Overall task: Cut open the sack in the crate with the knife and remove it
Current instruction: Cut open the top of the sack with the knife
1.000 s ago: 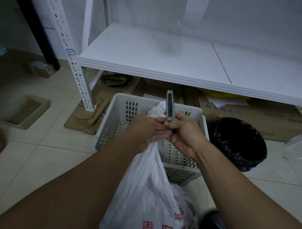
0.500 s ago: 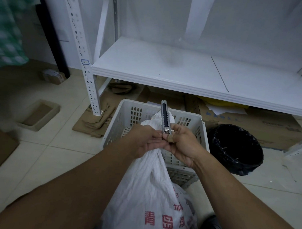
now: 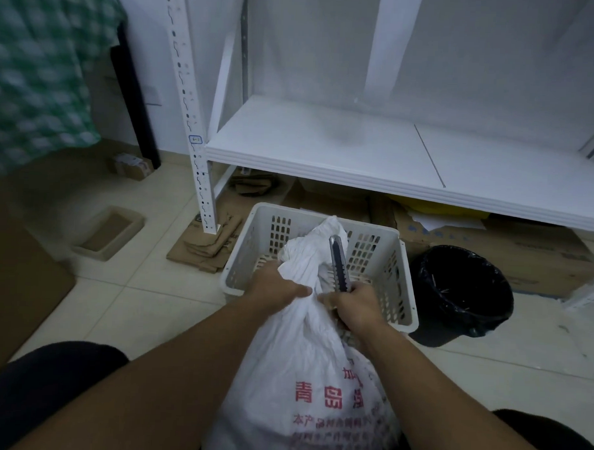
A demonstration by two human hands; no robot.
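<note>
**Sack neck gathered in one hand, knife upright in the other**

Head view. The white woven sack [image 3: 304, 359], printed with red characters, hangs between the person's forearms. Its body is on the near side of the white slotted crate [image 3: 240, 256], and its bunched top rises in front of the crate's opening. The frame does not show whether any part of the sack rests inside the crate.

The left hand [image 3: 280, 288] has its fingers curled round the gathered neck of the sack and grips it. The right hand [image 3: 357, 304] is closed round the handle of the knife [image 3: 339, 263]. The knife points up and away from the person and lies just beside the sack's neck, overlapping it in this view. Whether its blade is extended is too small to tell. The two hands are close together, at the crate's near rim.

A black-lined bin [image 3: 461, 291] stands on the tiled floor just right of the crate. A white shelf [image 3: 358, 153] runs behind the crate, with flattened cardboard [image 3: 207, 248] under it and beside its perforated post [image 3: 191, 120]. A blurred green checked cloth [image 3: 35, 64] fills the upper left.
</note>
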